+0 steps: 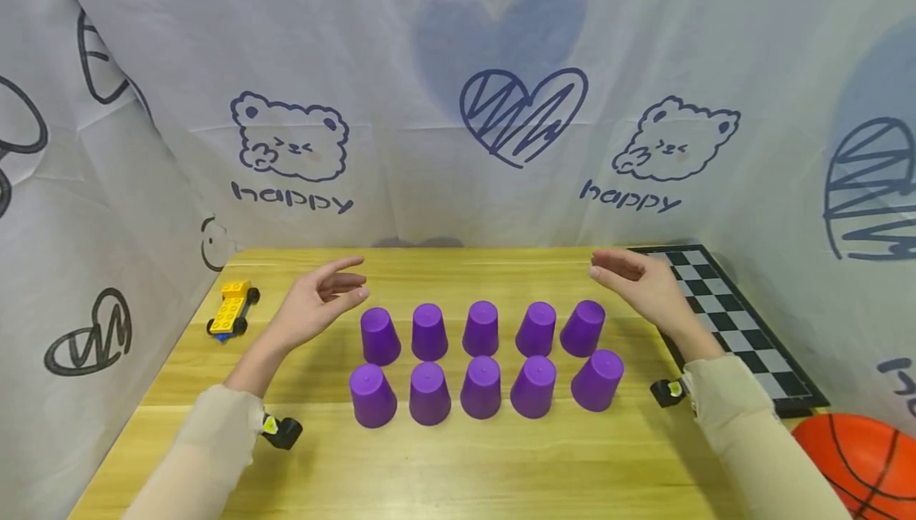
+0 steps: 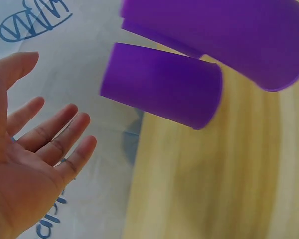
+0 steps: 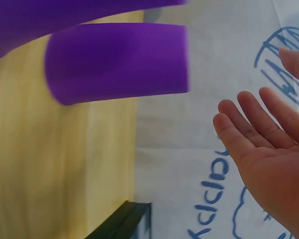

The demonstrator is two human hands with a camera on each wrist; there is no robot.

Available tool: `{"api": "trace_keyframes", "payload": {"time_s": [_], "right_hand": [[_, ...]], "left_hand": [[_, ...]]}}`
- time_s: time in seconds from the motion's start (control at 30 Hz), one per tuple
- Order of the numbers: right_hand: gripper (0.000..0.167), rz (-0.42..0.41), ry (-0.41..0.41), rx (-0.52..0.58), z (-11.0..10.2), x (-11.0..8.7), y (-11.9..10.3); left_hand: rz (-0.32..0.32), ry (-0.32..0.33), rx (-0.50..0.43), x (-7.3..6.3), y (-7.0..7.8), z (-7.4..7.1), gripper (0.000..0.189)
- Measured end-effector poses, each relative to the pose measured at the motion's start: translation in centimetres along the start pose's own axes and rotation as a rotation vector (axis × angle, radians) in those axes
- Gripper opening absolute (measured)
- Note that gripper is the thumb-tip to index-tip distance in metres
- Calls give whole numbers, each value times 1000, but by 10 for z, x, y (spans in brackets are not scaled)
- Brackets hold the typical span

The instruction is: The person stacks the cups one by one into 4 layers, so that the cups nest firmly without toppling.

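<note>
Several purple cups (image 1: 481,387) stand upside down on the wooden table in two rows, a back row and a front row. My left hand (image 1: 322,301) hovers beside the left end of the back row, nearest to its leftmost cup (image 1: 379,337), with fingers relaxed and holding nothing. On the other side my right hand (image 1: 640,281) is held above the table, closest to the rightmost back cup (image 1: 583,329), also with nothing in it. Both wrist views show loosely extended fingers apart from the purple cups (image 2: 162,84).
A yellow toy car (image 1: 230,309) with black wheels sits at the table's left edge. Along the right side lies a black-and-white checkered board (image 1: 737,313). An orange basketball-patterned object (image 1: 859,456) is at the lower right. White printed cloth (image 1: 429,210) hangs behind the table (image 1: 429,472).
</note>
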State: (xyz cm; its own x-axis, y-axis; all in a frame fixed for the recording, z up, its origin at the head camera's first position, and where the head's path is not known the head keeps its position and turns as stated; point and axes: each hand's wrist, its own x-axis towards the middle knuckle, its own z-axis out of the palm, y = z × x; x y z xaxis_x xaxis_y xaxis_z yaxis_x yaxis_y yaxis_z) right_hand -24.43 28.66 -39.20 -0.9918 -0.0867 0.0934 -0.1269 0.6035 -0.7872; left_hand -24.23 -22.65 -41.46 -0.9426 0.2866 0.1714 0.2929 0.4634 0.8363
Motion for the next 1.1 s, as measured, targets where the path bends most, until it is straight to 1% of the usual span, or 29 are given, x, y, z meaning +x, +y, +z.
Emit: {"api": "trace_keyframes", "payload": {"time_s": [0.2,0.33,0.47,0.6,0.83,1.1], "right_hand": [[65,15,-52,-23,5,-5,20],[65,33,-79,-26,10,-8,29],[67,43,-87,-13,14,-12,36],[66,35,-89,-13,17,-14,40],[65,28,-96,-29,22,-13,45],[64,27,-107,-30,25,-12,51]], "left_hand": [[-1,-51,-27,-7,-12,10,55],[0,-67,-35,-11,-16,16,55],[5,-72,-39,-14,-20,20,54],[10,-70,-35,-15,-23,24,53],[4,-64,-23,-16,-24,27,52],[0,-73,-24,-15,-27,29,51]]}}
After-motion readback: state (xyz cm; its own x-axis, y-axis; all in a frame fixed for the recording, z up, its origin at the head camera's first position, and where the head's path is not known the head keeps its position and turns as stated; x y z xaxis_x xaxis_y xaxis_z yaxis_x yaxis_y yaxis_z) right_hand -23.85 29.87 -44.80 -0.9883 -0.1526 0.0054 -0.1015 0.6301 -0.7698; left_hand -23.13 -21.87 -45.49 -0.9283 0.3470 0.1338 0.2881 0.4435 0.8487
